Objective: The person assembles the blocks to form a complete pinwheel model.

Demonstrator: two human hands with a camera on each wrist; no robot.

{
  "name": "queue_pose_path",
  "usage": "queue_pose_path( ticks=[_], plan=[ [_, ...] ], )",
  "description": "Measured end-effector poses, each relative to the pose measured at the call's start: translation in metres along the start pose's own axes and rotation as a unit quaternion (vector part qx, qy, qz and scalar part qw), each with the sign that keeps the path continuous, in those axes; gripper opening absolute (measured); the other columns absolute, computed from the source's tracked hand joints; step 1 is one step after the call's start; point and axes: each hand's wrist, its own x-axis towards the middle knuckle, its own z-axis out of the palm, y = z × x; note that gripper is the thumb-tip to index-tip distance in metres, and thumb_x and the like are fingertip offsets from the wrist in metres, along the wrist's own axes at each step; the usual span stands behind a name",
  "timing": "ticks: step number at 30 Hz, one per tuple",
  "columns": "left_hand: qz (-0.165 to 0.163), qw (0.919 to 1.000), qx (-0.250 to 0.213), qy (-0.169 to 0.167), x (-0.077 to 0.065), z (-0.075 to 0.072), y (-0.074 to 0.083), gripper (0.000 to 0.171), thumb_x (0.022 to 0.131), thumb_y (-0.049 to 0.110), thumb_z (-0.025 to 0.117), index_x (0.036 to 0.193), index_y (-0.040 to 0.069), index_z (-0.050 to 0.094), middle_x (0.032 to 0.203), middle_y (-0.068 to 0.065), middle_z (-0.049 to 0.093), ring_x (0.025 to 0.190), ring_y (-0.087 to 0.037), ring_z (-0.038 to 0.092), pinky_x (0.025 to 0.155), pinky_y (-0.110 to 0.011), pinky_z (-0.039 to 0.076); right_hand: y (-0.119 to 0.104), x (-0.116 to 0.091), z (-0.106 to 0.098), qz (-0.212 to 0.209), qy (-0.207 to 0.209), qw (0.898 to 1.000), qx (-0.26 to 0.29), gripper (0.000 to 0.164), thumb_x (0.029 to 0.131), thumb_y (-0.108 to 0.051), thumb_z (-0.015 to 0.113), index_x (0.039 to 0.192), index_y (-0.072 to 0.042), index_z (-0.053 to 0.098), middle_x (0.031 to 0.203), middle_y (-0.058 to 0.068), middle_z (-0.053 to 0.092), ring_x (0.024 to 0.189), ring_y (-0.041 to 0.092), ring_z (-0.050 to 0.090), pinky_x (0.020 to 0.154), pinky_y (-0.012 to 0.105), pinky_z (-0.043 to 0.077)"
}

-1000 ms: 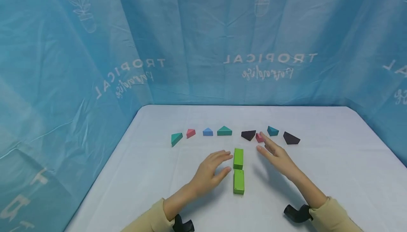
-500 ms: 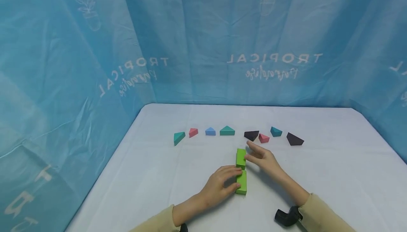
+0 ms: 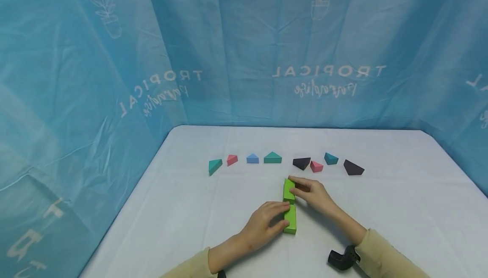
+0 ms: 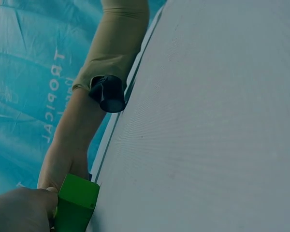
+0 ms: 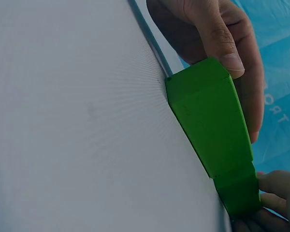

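Two bright green rectangular blocks lie end to end on the white table, forming a line away from me. My left hand (image 3: 263,223) holds the near green block (image 3: 292,216), fingers and thumb bent over its top from the left. Around the far green block (image 3: 288,190), my right hand (image 3: 314,195) has its fingers at the far end and its thumb at the right side. In the right wrist view, the left thumb (image 5: 227,60) touches the near block's upper edge. The left wrist view shows only one green block (image 4: 77,203) beside the hands.
Behind the hands runs a loose row of small blocks: green triangles (image 3: 272,158), a blue triangle (image 3: 252,159), pink pieces (image 3: 316,166), a teal piece (image 3: 331,158) and black pieces (image 3: 353,168). Blue printed curtains (image 3: 244,57) surround the white table (image 3: 183,210).
My left hand has come down to the right onto the near block. The right hand has moved left, from beside the pink piece to the far block. The small blocks stay in place.
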Motion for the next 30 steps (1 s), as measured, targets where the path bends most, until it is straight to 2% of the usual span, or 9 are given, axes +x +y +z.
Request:
queue_pose_path(
  ticks=[6,17,27,30],
  plan=[
    [0.014,0.9995,0.026,0.0,0.0,0.001,0.0,0.039,0.093,0.025,0.062,0.125,0.002,0.059,0.128,-0.007,0.058,0.121,-0.016,0.048,0.103,-0.028,0.039,0.002,-0.002,-0.001,0.005,-0.003,1.0,-0.014,0.046,0.089,-0.025,0.067,0.129,-0.003,0.058,0.127,0.013,0.058,0.112,0.027,0.057,0.092,0.037,0.049],
    [0.028,0.9986,0.046,-0.004,-0.001,0.0,0.0,0.038,0.094,0.023,0.06,0.126,0.003,0.058,0.129,-0.007,0.057,0.122,-0.015,0.048,0.103,-0.027,0.038,0.002,-0.01,0.004,-0.007,0.003,1.0,-0.011,0.046,0.089,-0.025,0.067,0.128,-0.003,0.058,0.126,0.013,0.059,0.11,0.026,0.059,0.089,0.033,0.051],
    [0.026,0.9976,0.063,-0.003,-0.003,0.002,-0.001,0.039,0.096,0.025,0.058,0.126,0.001,0.057,0.134,-0.011,0.052,0.125,-0.017,0.045,0.103,-0.03,0.039,0.002,-0.013,0.005,-0.014,0.006,1.0,-0.003,0.046,0.088,-0.025,0.068,0.129,-0.004,0.058,0.125,0.011,0.059,0.108,0.024,0.06,0.086,0.026,0.051],
    [0.026,0.997,0.073,0.0,-0.003,0.003,0.0,0.04,0.096,0.025,0.057,0.127,0.0,0.056,0.136,-0.012,0.05,0.126,-0.019,0.045,0.103,-0.031,0.04,0.002,-0.012,0.004,-0.016,0.007,1.0,-0.003,0.046,0.088,-0.024,0.068,0.128,-0.004,0.058,0.125,0.011,0.059,0.108,0.025,0.06,0.087,0.029,0.051]
  ],
)
